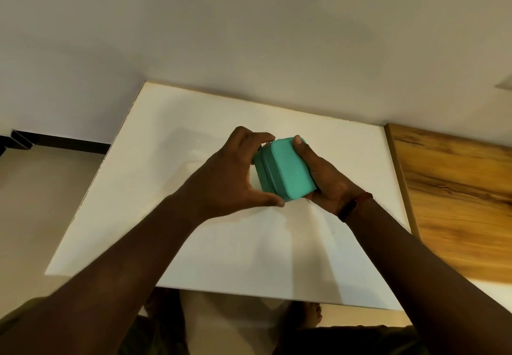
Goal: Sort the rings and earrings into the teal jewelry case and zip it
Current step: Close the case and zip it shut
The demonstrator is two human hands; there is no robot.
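**A:** How are the hands set?

**B:** The left hand [227, 177] grips the teal jewelry case [285, 169] at its left side. Its fingers curl over the far top corner and its thumb hooks under the near corner. The right hand [324, 177] cradles the case from the right, palm against the side and thumb pressing on the top edge. Both hands are closed round the case, which is tilted in the middle of the frame and seems to be lifted just off the bench.

**A:** Why hold it that way?

**B:** I'd judge the right hand steadies the body while the left fingers work at the zip seam [267, 172], which faces left. The lid looks shut. A small glint by the left fingertips may be the zip pull, but it's too small to be sure. No rings or earrings show, so they are probably inside already.

**A:** Room around it?

**B:** Plenty. The white bench [249, 257] spreads under the hands, with its near edge at the bottom of the frame. Its left edge runs diagonally to the upper left, with floor [33, 202] beyond it. On the right the bench meets a wooden panel [457, 202], and its far edge butts against the wall [249, 36]. Set down straight below, the case would sit well away from every edge.
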